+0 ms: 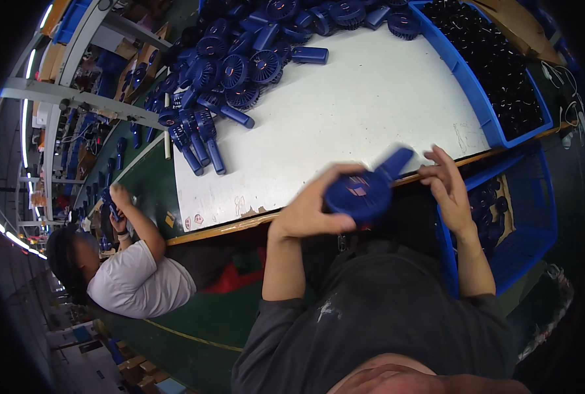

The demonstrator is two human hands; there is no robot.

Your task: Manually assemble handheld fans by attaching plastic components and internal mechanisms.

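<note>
My left hand (pixel 309 207) is closed around the round head of a blue handheld fan (pixel 359 196), just above the front edge of the white tabletop (pixel 345 98). The fan's handle points away to the upper right and is slightly blurred. Beside the handle, my right hand (pixel 449 187) has its fingers apart and holds nothing. Farther back on the table lies a heap of similar blue handheld fans (pixel 237 69). A few of them (pixel 200 141) lie side by side at the heap's near left end.
A blue crate (pixel 466 79) full of small black parts with pale wires stands at the table's right. Below it, another blue crate (pixel 535 197) holds dark pieces and cardboard. At left, a co-worker (pixel 141 276) handles a fan near a metal frame (pixel 86 98).
</note>
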